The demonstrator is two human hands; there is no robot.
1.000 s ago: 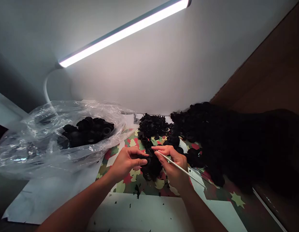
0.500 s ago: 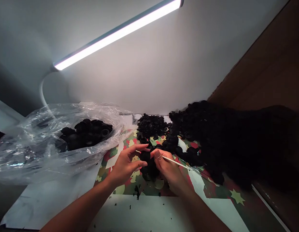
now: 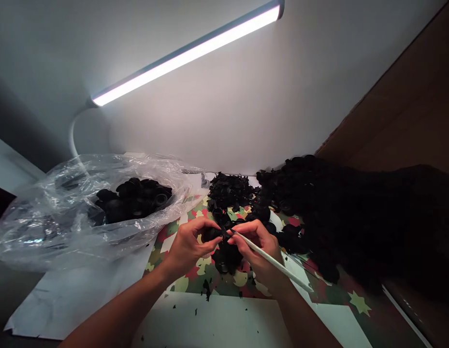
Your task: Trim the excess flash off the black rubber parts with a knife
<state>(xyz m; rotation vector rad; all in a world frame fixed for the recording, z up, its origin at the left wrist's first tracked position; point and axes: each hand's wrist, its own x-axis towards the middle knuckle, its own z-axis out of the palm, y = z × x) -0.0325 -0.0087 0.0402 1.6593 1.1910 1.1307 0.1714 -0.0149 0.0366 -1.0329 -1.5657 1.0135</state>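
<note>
My left hand [image 3: 191, 242] is closed on a small black ribbed rubber part [image 3: 210, 235], pinched between thumb and fingers. From the right, my right hand [image 3: 261, 249] meets it, gripping a slim white pen-like tool [image 3: 278, 265] whose handle slants down to the right. The tool's tip is at the black part, hard to make out against the dark. Right-hand fingertips are also close to a dark bit at the part's end. Beneath both hands lies a small heap of black rubber parts [image 3: 227, 258] on a camouflage-patterned sheet [image 3: 188, 285].
A clear plastic bag [image 3: 57, 232] holding black parts [image 3: 135, 198] lies at left. Black scraps [image 3: 231, 187] are piled behind my hands. A large black heap [image 3: 340, 217] fills the right, beside brown cardboard [image 3: 401, 116]. A lit lamp [image 3: 188, 55] hangs above.
My right hand has turned, its fingers opening out from a tight curl, and the white tool now shows more broadly. The left fingers have closed in on the black part. The view shifted slightly.
</note>
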